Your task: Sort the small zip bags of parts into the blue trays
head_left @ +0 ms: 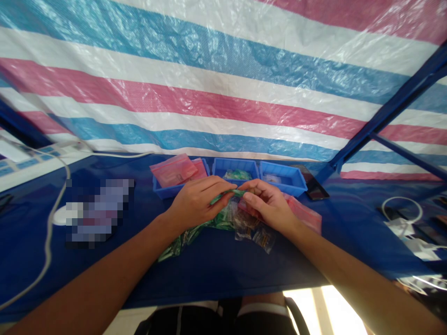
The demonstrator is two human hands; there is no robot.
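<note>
Over the heap of small packets, my left hand and my right hand meet fingertip to fingertip. Pinched between them is a small green plastic packet, its contents too small to make out. Below and left of the hands lie more green packets in a loose pile. Under my right hand are clear bags with small brass-coloured pieces inside. Pink zip bags stick out beyond my right wrist, partly hidden by the hand.
Behind the hands stand a blue bin topped with pink zip bags, a middle bin with green packets, and a right bin. A dark phone lies beside them. At left a white cable crosses the blue table.
</note>
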